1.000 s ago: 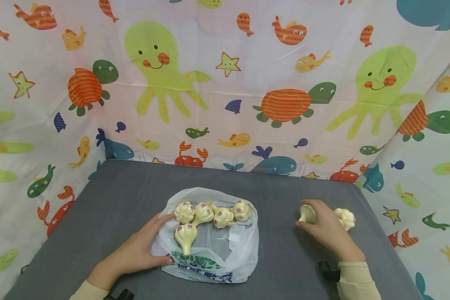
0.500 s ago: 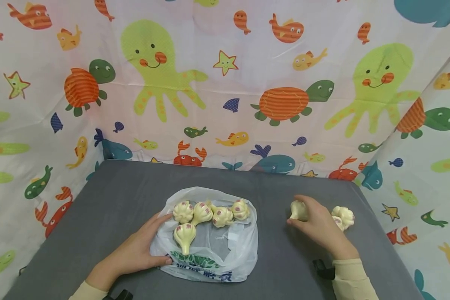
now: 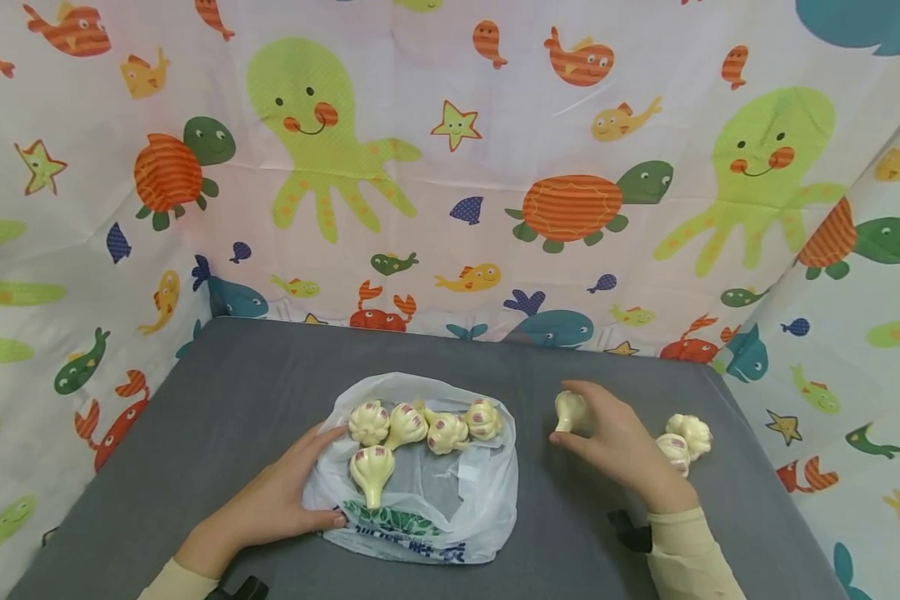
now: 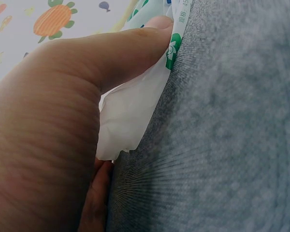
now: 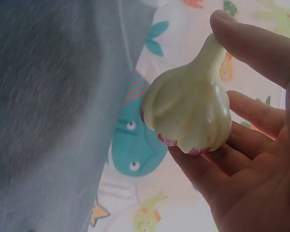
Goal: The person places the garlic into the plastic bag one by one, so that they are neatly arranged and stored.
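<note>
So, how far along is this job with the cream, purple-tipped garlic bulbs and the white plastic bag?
Looks done: five garlic bulbs lie visibly inside the white plastic bag, with the left hand touching its left side.
In hand: the right hand holds one cream bulb, not yet in the bag.
Left: two loose bulbs sit right of the bag, so probably three to go, counting the held one.

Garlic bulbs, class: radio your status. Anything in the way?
Left hand holding plastic bag, five garlic bulbs inside. Right hand gripping another bulb, outside bag. Two more bulbs on tabletop. No obstacle visible between held bulb and bag.
</note>
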Available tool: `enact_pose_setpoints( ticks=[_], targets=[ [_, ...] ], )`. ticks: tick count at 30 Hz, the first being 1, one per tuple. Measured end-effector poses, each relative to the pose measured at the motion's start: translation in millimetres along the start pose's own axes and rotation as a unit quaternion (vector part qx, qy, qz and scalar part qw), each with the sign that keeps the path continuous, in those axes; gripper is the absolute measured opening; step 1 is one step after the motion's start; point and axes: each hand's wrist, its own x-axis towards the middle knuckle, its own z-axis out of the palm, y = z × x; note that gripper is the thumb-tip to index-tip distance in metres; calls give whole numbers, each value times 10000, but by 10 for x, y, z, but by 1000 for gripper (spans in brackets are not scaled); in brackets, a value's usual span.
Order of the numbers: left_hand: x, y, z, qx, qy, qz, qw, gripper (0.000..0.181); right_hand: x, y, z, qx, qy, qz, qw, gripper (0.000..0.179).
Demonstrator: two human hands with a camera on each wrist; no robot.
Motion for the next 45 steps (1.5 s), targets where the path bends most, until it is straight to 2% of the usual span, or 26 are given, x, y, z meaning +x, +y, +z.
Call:
enact_pose_setpoints(
  ticks=[18,26,45],
  targets=[
    [11,22,-9,9,-48,-33,10000,116,172,-434,164,153,-97,-886,9959,74],
    [22,10,-8,-1,-88,-105,9999,116,185,-584,268,204,-312,-942,9949,75],
    [13,-18,17,8,-96,-111,9999,115,182,-905,406,356,-541,-1114,9917,75]
  ],
)
